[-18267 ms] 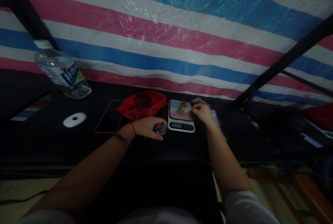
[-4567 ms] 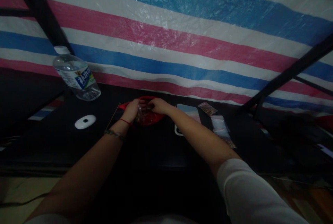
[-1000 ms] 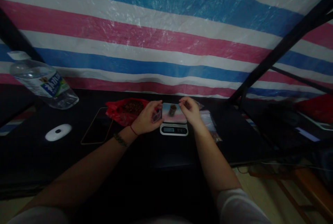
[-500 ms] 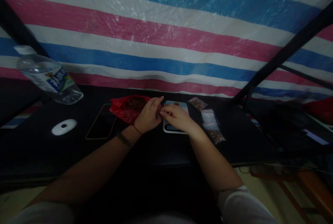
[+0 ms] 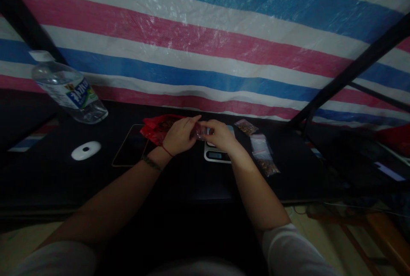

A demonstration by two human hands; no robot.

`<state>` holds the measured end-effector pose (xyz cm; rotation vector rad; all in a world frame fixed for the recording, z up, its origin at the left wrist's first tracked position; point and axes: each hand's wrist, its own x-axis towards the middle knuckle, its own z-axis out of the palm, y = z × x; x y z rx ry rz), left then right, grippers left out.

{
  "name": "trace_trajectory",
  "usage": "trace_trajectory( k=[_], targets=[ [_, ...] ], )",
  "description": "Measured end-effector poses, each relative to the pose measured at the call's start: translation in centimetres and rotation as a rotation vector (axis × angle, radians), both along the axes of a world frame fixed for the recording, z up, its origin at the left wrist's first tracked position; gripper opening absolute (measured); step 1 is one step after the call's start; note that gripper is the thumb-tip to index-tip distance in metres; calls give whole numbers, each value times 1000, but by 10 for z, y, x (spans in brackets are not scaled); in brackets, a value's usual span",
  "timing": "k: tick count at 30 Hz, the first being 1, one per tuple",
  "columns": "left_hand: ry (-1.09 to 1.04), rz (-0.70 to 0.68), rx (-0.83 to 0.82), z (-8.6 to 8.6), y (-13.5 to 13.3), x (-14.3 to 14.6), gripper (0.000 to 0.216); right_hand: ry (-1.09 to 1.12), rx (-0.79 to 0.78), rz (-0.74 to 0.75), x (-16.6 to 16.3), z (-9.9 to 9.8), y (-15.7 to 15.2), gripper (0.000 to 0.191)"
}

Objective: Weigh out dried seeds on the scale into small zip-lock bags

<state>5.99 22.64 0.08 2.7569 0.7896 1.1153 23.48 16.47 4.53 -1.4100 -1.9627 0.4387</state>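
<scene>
Fingers of my left hand point(image 5: 180, 134) and right hand point(image 5: 220, 136) pinch a small crinkly clear bag point(image 5: 199, 131) over the flat scale point(image 5: 217, 155).

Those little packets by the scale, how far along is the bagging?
Done: three small bags lie right of the scale, at least two filled. In hand: the left hand and right hand hold a small clear bag above it. Left: the red bag still holds dark bits.

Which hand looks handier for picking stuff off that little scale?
Probably the right hand: it hovers directly over the scale, while the left hand sits beside the red bag, steadying a small clear pouch.
</scene>
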Motion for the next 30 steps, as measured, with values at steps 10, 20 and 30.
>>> trace_trajectory(
  k=[10,20,30],
  targets=[
    [38,-158,-28,4,-1,-5,60,97,-89,100,7,-26,-6,22],
    [112,-72,-20,6,22,-20,66,153,-86,61,10,-21,-6,47],
    [110,-312,-93,16,-7,-12,76,66,-78,234,-1,-26,-9,17]
  ],
)
